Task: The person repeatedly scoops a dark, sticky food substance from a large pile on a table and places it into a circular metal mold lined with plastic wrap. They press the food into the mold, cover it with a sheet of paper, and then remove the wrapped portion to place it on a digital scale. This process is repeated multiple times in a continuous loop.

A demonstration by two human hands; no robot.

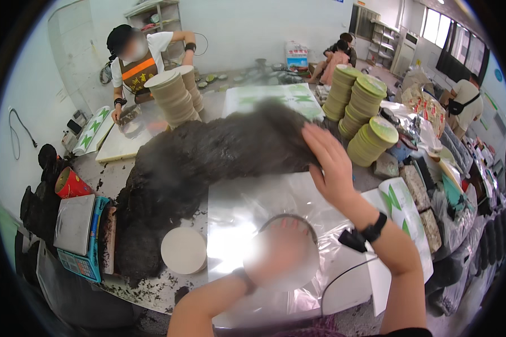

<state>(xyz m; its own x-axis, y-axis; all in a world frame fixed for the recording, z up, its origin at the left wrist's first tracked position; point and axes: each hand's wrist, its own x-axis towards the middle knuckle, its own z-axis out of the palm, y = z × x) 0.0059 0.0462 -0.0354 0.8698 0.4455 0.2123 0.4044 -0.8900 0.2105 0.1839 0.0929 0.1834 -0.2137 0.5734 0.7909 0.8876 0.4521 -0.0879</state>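
My left hand, partly blurred, reaches flat over a round ring mould with its fingertips apart inside the rim. The ring lies on a clear plastic sheet; a haze hides its near side. Against a blurred dark clump rests my right hand, fingers stretched out close together. Whether it grips the clump cannot be told. A long mound of dark, moist-looking material curves behind the sheet and down its left side. Beside the sheet lies a low stack of pale round discs.
At left stand a digital scale and a red can. Tall disc stacks rise at the back, more at right. A cable hangs from my right wrist. Across the table a co-worker handles a ring mould.
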